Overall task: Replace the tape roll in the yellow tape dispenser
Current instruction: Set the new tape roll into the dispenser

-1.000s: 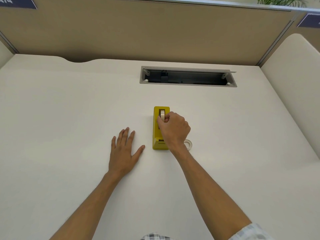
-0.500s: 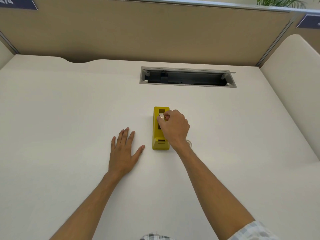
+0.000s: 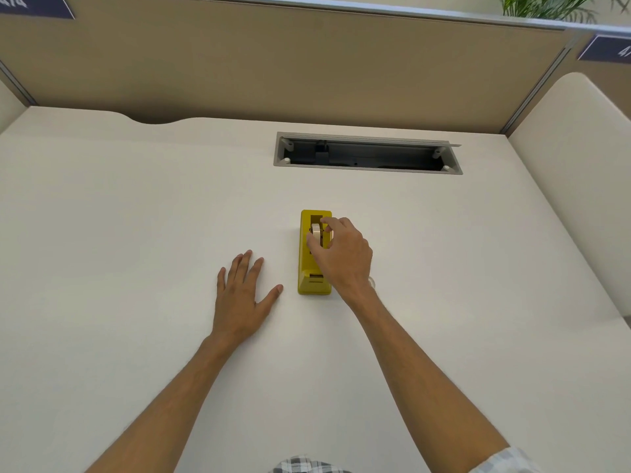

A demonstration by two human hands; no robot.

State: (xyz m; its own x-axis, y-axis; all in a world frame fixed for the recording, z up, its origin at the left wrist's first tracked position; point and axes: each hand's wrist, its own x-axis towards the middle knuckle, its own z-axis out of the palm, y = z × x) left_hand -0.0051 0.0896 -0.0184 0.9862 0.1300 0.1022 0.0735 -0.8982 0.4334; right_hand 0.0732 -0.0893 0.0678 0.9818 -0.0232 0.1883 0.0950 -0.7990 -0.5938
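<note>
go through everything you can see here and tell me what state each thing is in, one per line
dispenser: upright on the desk, roll bay open at the top
tape roll: on edge in the bay, pinched by the right hand
right hand: fingers curled on the roll
left hand: flat on the desk, fingers spread, clear of the dispenser
cable hatch: open
second roll: on the desk, mostly hidden behind the right wrist

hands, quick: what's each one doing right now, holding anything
Left hand: open, flat on the desk, holding nothing.
Right hand: fingers pinch the tape roll in the yellow tape dispenser.
</note>
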